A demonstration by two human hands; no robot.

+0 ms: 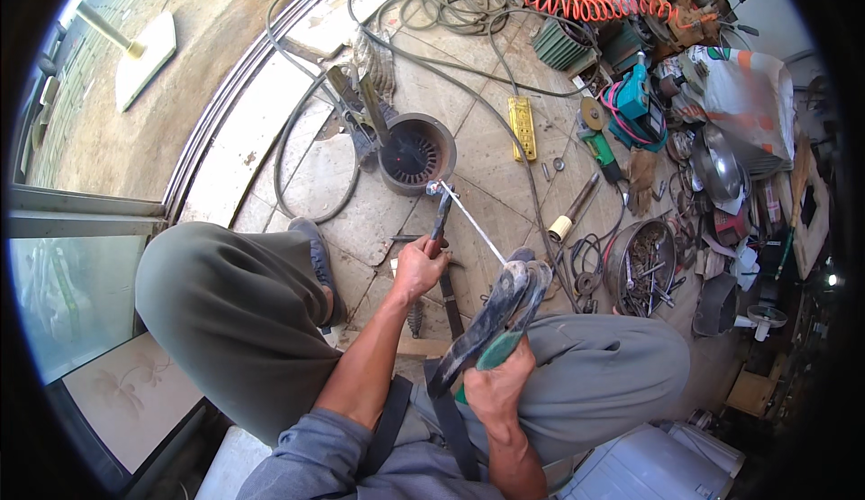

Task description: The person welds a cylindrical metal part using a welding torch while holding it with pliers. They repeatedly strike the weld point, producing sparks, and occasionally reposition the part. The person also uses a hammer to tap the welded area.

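My right hand (498, 387) is closed round a worn, dark electrode holder (482, 320) with a green lever. Held in its jaws is a thin white welding rod (473, 221), slanting up and left. My left hand (420, 270) grips pliers (441, 216) with a reddish handle; their jaws are at the rod's far end, where a small bright lump shows. Whether they clamp it, I cannot tell. Just beyond stands an open metal cylinder (438, 131) with slots round its bottom. A flat metal bar (372, 108) rises at its left rim. Below my left hand lies a hammer (450, 302).
Cables (468, 72) loop across the tiled floor. To the right lie a yellow power strip (522, 128), a green angle grinder (599, 150), a teal power tool (634, 104) and a round pan (615, 266) of metal parts. A glass door (77, 302) stands left.
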